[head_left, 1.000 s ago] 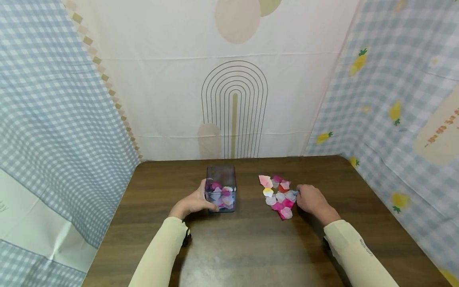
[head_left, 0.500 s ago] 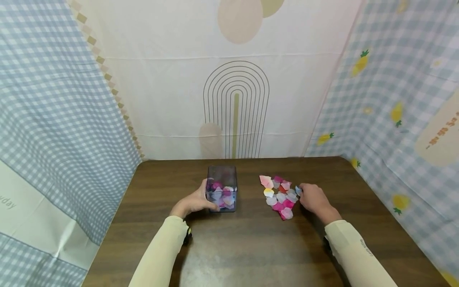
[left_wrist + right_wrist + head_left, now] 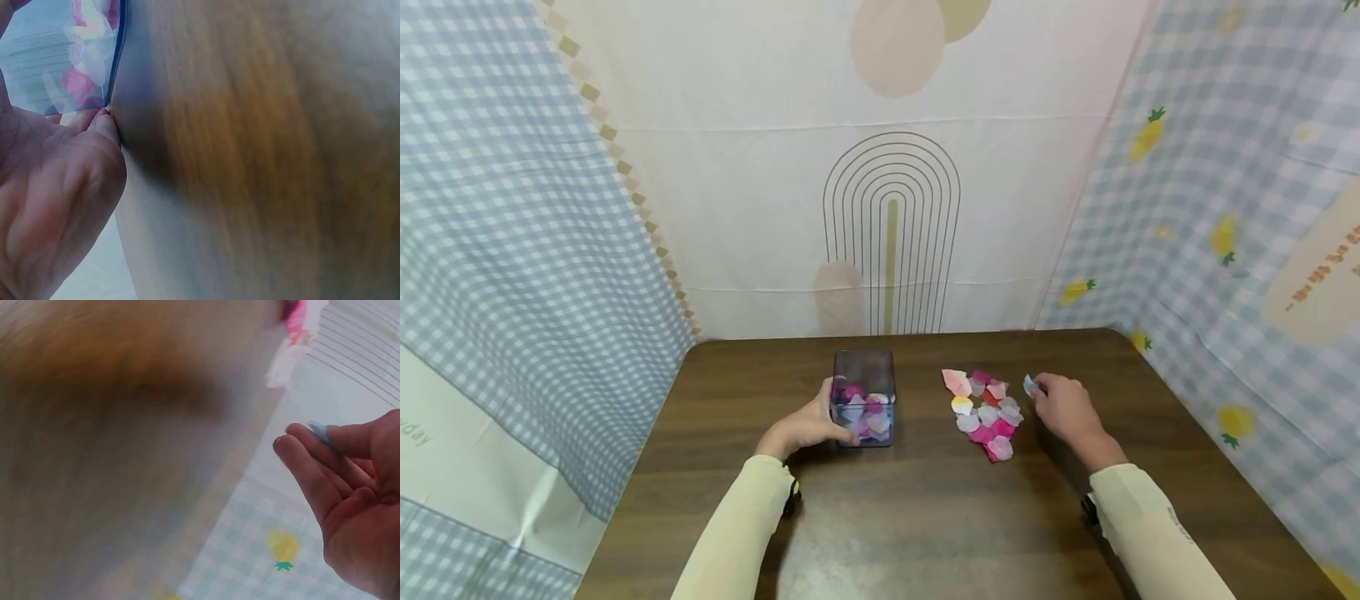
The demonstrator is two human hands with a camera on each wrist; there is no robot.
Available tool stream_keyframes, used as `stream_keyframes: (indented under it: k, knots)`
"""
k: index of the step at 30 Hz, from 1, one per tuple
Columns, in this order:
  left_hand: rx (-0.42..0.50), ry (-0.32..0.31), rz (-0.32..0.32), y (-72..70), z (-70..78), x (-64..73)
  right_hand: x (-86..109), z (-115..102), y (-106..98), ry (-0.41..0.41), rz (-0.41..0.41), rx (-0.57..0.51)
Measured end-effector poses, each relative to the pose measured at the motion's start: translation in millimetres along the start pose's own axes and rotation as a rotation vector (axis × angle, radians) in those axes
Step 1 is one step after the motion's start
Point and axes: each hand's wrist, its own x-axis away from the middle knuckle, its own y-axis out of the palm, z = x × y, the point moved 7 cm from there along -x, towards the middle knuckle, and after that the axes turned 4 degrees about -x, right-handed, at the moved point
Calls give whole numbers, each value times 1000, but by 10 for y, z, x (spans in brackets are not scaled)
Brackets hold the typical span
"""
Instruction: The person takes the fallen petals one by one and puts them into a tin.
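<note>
My left hand (image 3: 808,427) grips the left side of a clear bluish plastic box (image 3: 865,371) standing on the table. Pink, white and purple petals (image 3: 872,421) lie inside it, and they show through its wall in the left wrist view too. My right hand (image 3: 1067,408) pinches a light blue petal (image 3: 1030,384) between thumb and fingertips, to the right of a loose patch of petals. In the right wrist view the blue petal (image 3: 319,430) pokes out by the thumb. The patch holds several pale petals (image 3: 988,414), magenta petals (image 3: 1002,427) and a yellow-white petal (image 3: 962,405).
The brown wooden table (image 3: 880,517) ends at the back against a pale cloth backdrop (image 3: 760,208). Blue checked cloth (image 3: 512,250) hangs on the left, and checked cloth with a pineapple print (image 3: 1225,237) on the right.
My right hand has lifted the blue petal from the right edge of the patch and moved slightly right and away with it. The left hand and box stay where they were.
</note>
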Motion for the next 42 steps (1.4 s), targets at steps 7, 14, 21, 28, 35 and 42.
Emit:
stream_keyframes:
  k: [7,14,21,28,35,42]
  knots:
    - [4,-2,7,-28,-22,-3,62,-386,-51,-78,79,-130]
    - [13,6,-8,14,-33,-10,219,-784,-129,-151,150,-252]
    - [16,12,1,-7,-16,7,376,-1222,-107,-303,228,-367]
    - [8,-5,0,15,-9,3,436,-1632,-21,-487,205,-369]
    - [13,4,3,27,-33,-23,435,-1738,-20,-472,195,-380]
    - [28,20,1,-5,-29,-23,347,-1853,57,-460,171,-396]
